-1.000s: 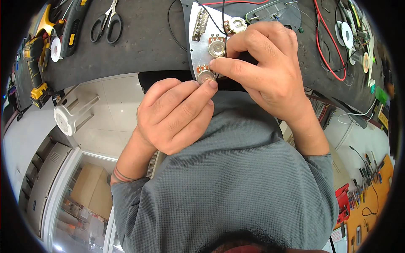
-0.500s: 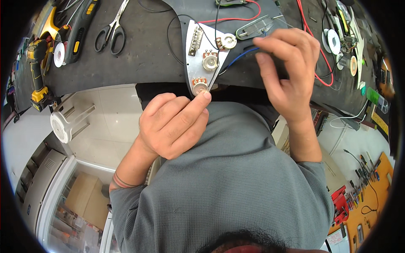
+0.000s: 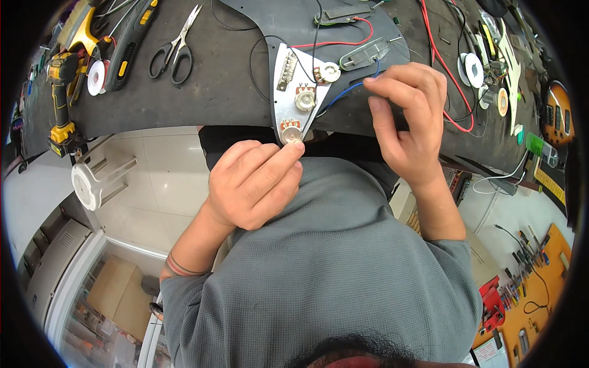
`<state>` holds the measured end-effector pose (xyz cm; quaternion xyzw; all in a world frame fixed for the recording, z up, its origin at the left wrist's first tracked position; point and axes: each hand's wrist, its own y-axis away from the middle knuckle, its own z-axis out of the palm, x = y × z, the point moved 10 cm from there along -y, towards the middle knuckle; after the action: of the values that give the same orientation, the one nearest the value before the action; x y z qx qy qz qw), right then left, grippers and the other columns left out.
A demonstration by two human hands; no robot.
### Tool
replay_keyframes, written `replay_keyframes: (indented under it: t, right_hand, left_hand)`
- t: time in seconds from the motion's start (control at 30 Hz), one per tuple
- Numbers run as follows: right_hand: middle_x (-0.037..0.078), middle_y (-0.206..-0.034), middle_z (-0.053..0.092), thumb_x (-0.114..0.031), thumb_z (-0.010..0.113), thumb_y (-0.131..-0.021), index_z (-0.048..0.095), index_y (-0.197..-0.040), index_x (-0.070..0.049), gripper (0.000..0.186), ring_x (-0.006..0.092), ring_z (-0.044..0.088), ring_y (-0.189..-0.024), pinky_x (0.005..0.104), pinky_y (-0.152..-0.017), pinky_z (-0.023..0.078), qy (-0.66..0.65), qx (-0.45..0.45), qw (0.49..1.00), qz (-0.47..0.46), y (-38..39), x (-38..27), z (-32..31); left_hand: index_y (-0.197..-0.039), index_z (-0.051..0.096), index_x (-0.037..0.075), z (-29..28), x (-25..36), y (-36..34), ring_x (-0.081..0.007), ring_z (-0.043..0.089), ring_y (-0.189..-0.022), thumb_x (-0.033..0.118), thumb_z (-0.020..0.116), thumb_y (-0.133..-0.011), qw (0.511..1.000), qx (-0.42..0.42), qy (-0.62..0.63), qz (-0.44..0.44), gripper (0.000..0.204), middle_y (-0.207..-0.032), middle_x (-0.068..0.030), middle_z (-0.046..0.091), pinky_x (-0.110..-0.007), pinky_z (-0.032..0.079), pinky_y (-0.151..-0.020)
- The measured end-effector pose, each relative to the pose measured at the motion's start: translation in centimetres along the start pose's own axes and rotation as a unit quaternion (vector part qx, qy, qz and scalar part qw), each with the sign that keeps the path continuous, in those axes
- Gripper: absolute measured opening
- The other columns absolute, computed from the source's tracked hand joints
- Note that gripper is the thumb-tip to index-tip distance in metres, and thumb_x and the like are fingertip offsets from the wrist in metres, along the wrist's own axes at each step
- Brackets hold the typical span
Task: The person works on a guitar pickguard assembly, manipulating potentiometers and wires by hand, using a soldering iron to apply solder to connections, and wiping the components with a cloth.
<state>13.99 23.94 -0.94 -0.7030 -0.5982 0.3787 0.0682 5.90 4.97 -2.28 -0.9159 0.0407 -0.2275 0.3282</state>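
Observation:
A guitar pickguard point(image 3: 287, 109) lies face down at the bench's near edge. Its metal-faced end carries three round potentiometers and a slotted switch point(image 3: 287, 72). My left hand point(image 3: 254, 184) pinches the narrow tip, with a fingertip against the nearest potentiometer point(image 3: 291, 135); the thumb is hidden. To the right, my right hand point(image 3: 412, 119) hovers with bent fingers, a gap showing between thumb and forefinger. A blue wire point(image 3: 345, 94) runs past its fingertips from the pickguard to a guitar pickup point(image 3: 365, 55). Black and red wires cross the pickguard farther up.
Scissors point(image 3: 173, 52), a wire spool point(image 3: 97, 77) and a yellow-black power tool point(image 3: 61, 92) lie left on the dark bench point(image 3: 215, 92). Red cable point(image 3: 438, 55), more spools point(image 3: 472, 69) and a sunburst guitar body point(image 3: 558, 115) are at right. A white stool point(image 3: 89, 184) stands below left.
The whole view has shifted slightly, bringing the guitar body into sight at right. My right hand has moved a little toward the left; my left hand keeps its grip on the pickguard.

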Motion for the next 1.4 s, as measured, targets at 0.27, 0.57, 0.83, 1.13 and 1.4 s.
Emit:
replay_keyframes:
  t: [0.27,0.57,0.83,1.13,1.4]
  right_hand:
    - [0.002,-0.106,0.070,0.007,0.079,-0.080,0.075,-0.116,-0.015,0.042,0.0268,0.063,-0.101,0.0419,-0.094,0.042,-0.015,0.001,1.000,-0.009,0.5,-0.6,0.1]
    - [0.001,-0.108,0.069,0.005,0.077,-0.068,0.076,-0.115,-0.015,0.050,0.0290,0.063,-0.103,0.0431,-0.092,0.045,-0.066,-0.032,0.997,-0.018,2.4,-1.8,0.6]
    - [0.004,-0.109,0.069,-0.003,0.079,-0.078,0.075,-0.116,-0.012,0.039,0.0274,0.065,-0.099,0.0419,-0.085,0.051,-0.164,-0.126,0.978,-0.037,6.0,-5.5,2.3]
    - [0.006,-0.104,0.066,-0.004,0.075,-0.090,0.071,-0.112,-0.010,0.024,0.0258,0.067,-0.095,0.0403,-0.083,0.052,-0.146,-0.234,0.961,0.020,9.9,-5.1,3.8]
    - [0.019,-0.103,0.074,-0.011,0.063,-0.096,0.072,-0.106,-0.004,0.015,0.0393,0.071,-0.093,0.0498,-0.083,0.058,0.065,-0.450,0.790,0.412,32.7,3.4,-1.3]
  left_hand:
    - [-0.103,0.070,-0.003,-0.4,0.1,-0.2,-0.0277,0.075,-0.080,-0.007,0.079,-0.076,1.000,0.007,0.010,0.000,0.029,-0.112,-0.0196,0.079,-0.038,0.059,-0.067]
    - [-0.110,0.064,0.002,-2.5,-0.1,0.6,-0.0281,0.071,-0.077,-0.008,0.076,-0.082,0.997,0.029,0.058,-0.028,0.032,-0.104,-0.0162,0.075,-0.042,0.059,-0.068]
    - [-0.108,0.067,0.002,-5.4,-2.2,0.8,-0.0263,0.069,-0.074,-0.013,0.079,-0.082,0.988,0.117,0.027,-0.097,0.032,-0.094,-0.0132,0.074,-0.038,0.057,-0.068]
    - [-0.105,0.069,-0.004,-10.7,-11.9,-4.6,-0.0230,0.065,-0.080,0.002,0.068,-0.105,0.963,0.127,-0.102,-0.213,0.006,-0.090,-0.0123,0.070,-0.032,0.052,-0.076]
    - [-0.121,0.065,-0.002,-8.4,-13.3,-4.2,-0.0193,0.066,-0.093,0.002,0.064,-0.104,0.968,0.076,-0.086,-0.224,0.017,-0.106,-0.0106,0.067,-0.034,0.054,-0.088]
